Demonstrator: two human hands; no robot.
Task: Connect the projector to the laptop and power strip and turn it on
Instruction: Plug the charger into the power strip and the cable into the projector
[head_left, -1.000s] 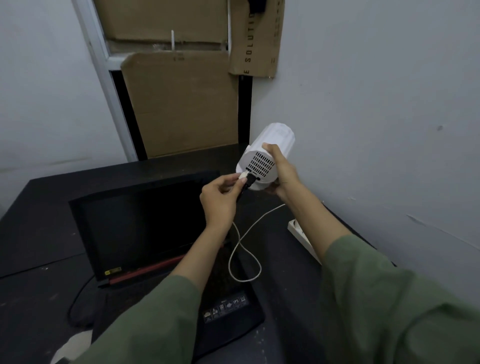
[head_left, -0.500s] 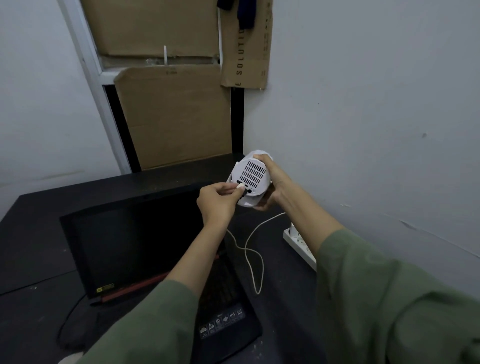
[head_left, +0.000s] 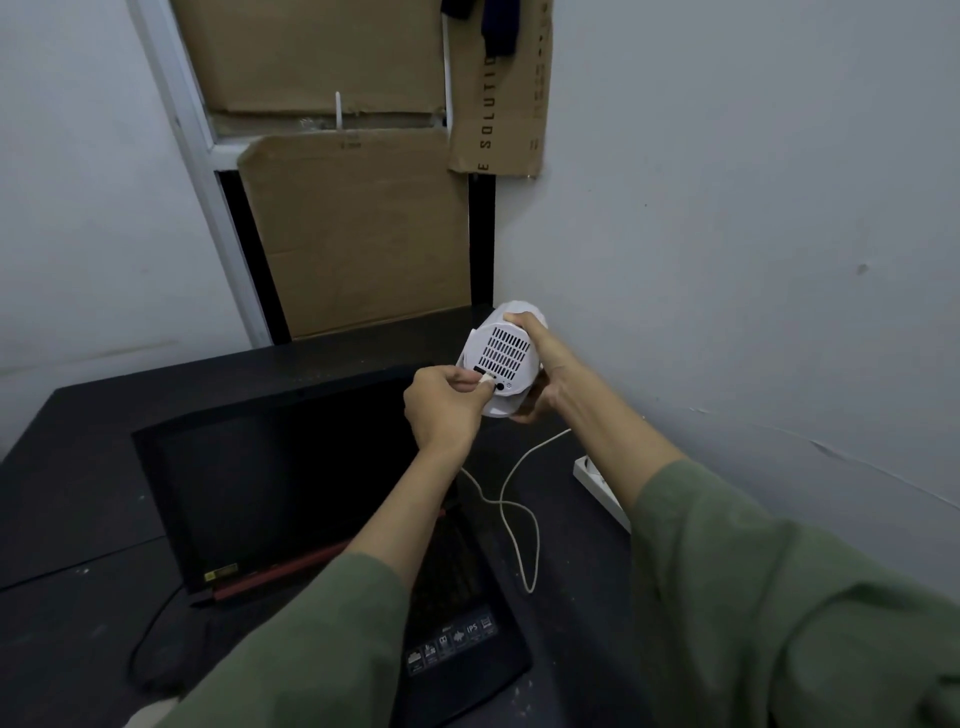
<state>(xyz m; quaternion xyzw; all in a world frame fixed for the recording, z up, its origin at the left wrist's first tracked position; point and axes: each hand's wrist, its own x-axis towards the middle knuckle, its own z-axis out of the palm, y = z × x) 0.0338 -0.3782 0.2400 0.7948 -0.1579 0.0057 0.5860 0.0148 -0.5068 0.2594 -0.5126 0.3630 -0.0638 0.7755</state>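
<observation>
A small white projector (head_left: 503, 353) is held above the black desk, its vented back plate turned toward me. My right hand (head_left: 540, 374) grips its body from the right side. My left hand (head_left: 444, 408) pinches the white plug of a thin white cable (head_left: 519, 512) at the ports along the lower edge of the back plate. The cable loops down over the open black laptop (head_left: 291, 493), which sits dark on the desk. A white power strip (head_left: 597, 483) lies at the right, partly hidden by my right forearm.
The black desk (head_left: 93, 519) stands in a corner, with a grey wall (head_left: 753, 234) close on the right. Cardboard sheets (head_left: 358, 228) cover the window behind. A black cable (head_left: 150, 629) runs off the laptop's left side.
The projector has come lower and its back plate has turned more squarely toward me. My left hand stays on the plug at the ports. The camera has tilted up a little.
</observation>
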